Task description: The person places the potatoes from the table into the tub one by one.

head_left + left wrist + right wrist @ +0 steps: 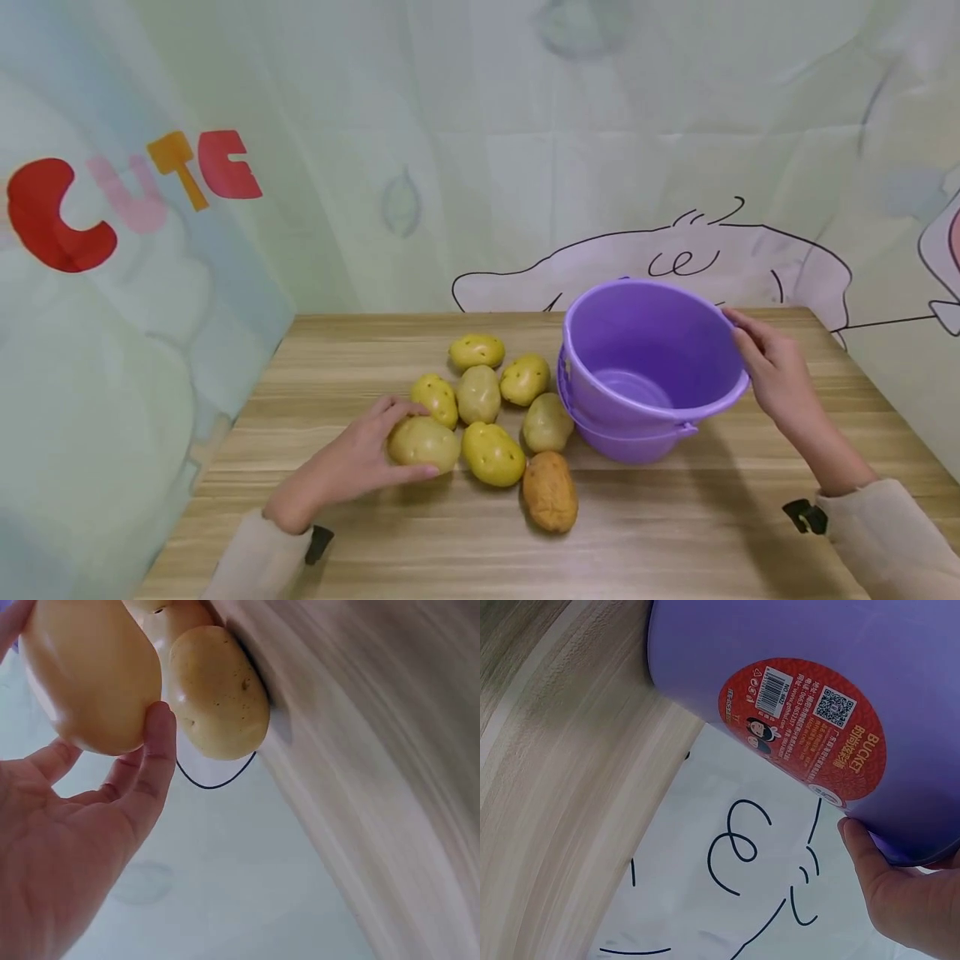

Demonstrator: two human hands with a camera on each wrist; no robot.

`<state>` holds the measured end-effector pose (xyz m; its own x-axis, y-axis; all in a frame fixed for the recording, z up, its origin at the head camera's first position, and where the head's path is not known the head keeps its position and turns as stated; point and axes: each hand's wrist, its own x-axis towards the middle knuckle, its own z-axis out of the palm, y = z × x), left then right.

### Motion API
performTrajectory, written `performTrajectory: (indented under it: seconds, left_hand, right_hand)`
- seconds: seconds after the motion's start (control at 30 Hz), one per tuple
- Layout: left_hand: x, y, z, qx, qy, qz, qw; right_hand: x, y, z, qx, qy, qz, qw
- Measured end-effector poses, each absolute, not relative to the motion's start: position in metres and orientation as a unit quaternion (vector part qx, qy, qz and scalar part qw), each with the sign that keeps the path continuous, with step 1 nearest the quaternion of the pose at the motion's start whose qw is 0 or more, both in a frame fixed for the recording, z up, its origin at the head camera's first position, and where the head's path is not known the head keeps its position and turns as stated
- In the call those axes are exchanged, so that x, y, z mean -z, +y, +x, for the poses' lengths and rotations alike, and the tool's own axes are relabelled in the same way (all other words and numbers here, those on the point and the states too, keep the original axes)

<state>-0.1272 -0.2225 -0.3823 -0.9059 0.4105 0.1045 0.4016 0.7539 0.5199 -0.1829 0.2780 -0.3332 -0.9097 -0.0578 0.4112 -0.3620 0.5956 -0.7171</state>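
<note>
My left hand [367, 450] grips a pale potato [423, 444], fingers on its far side and thumb along its near side. In the left wrist view that potato [94, 675] sits between the thumb and fingertips. At the right, my right hand [780, 371] holds the rim of a purple bucket [637, 425], whose inside shows no contents. The right wrist view has the fingers at the bucket's edge, near a red oval label [802, 735]. Between the hands lie several yellow and pale potatoes [492, 454], plus a brownish-orange one [550, 492] nearest the front.
Everything stands on a wood-grain table [637, 542]. A printed cloth backdrop [420, 150] with cartoon drawings and colored letters hangs behind and to the left. The bucket's handle [564, 392] hangs down on its left side, close to the potatoes.
</note>
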Motion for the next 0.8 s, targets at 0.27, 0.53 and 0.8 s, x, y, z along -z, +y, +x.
performTrajectory:
  seconds: [0.27, 0.53, 0.8]
  left_hand:
    - [0.374, -0.219, -0.132, -0.284, 0.932, 0.224, 0.004]
    - [0.365, -0.213, -0.137, -0.290, 0.927, 0.238, 0.000]
    - [0.352, -0.205, -0.145, -0.295, 0.920, 0.258, -0.025]
  right_hand:
    - [0.334, 0.278, -0.183, -0.431, -0.877, 0.118, 0.176]
    - [0.335, 0.278, -0.182, -0.430, -0.878, 0.115, 0.175]
    - [0.334, 0.278, -0.182, -0.430, -0.879, 0.112, 0.174]
